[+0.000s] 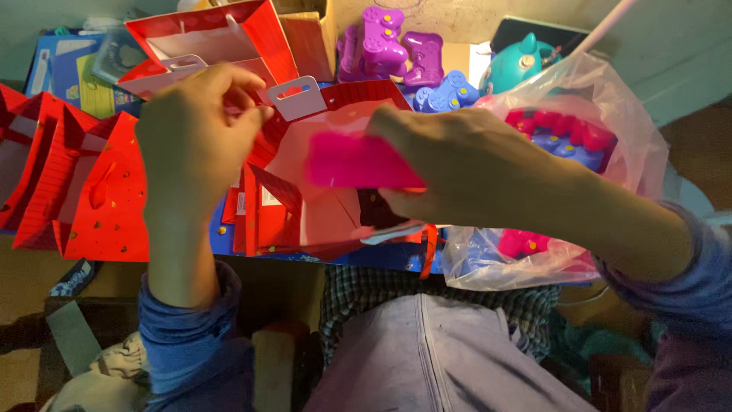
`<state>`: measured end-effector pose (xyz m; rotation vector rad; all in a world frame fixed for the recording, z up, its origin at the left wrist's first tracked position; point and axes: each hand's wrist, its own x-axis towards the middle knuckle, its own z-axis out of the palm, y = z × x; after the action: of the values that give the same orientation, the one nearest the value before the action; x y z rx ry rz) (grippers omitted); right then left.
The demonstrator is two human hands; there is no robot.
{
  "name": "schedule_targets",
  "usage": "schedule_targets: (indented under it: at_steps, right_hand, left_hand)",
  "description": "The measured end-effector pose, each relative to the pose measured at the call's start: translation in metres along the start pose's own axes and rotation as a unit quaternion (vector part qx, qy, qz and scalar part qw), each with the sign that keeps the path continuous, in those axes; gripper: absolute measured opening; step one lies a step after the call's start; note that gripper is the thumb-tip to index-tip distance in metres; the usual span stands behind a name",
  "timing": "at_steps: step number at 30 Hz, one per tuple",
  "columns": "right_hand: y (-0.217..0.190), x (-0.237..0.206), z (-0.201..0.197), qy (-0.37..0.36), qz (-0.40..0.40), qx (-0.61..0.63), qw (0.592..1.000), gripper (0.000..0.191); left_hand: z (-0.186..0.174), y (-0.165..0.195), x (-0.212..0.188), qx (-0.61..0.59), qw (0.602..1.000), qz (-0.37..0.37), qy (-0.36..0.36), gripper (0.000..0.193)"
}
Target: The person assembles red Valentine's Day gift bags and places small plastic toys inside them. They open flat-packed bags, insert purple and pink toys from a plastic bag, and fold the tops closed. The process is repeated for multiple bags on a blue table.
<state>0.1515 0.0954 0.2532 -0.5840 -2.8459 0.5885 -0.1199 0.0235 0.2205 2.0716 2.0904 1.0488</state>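
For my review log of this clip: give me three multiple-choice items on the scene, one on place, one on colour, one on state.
1. Where is the clear plastic bag of toys?
A. by the right hand
B. left of the red bags
C. on the floor

2. What colour is the flat toy in the right hand?
A. green
B. pink
C. white

3. The red gift bag at the left hand is
A. open
B. folded flat
C. torn apart

Answers: 1 A, it sits just beyond that hand; 2 B, its face is bright pink; 3 A, its mouth gapes toward the toy.

Blurred pink toy [358, 162] hides the red bag's [320, 206] inside.
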Motion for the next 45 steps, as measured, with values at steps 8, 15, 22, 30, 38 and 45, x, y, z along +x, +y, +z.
schedule_targets:
  at_steps: [8, 15, 22, 30, 38, 45]
  right_hand:
    - [0.01, -0.007, 0.005, 0.086, 0.086, 0.065, 0.99, 0.065]
    - [-0.004, -0.043, 0.022, 0.16, 0.011, 0.087, 0.983, 0.085]
    - [0.006, -0.068, 0.032, 0.137, 0.134, 0.101, 0.976, 0.092]
    - [0.018, -0.077, 0.034, 0.153, 0.129, 0.156, 0.967, 0.085]
    - [0.016, -0.089, 0.043, 0.181, 0.093, 0.117, 0.972, 0.077]
    - [0.004, -0.078, 0.035, 0.196, 0.119, 0.005, 0.973, 0.066]
  left_hand:
    - [0.016, 0.083, -0.035, 0.335, 0.895, 0.173, -0.239, 0.002]
    - [0.084, 0.096, -0.034, 0.202, 0.787, 0.221, -0.54, 0.03]
    - [0.166, 0.065, -0.029, 0.177, 0.767, 0.208, -0.58, 0.03]
    - [0.215, 0.065, -0.014, 0.147, 0.8, 0.201, -0.546, 0.03]
    - [0.221, 0.065, -0.016, 0.134, 0.805, 0.197, -0.543, 0.03]
    - [0.22, 0.059, -0.012, 0.12, 0.811, 0.184, -0.543, 0.031]
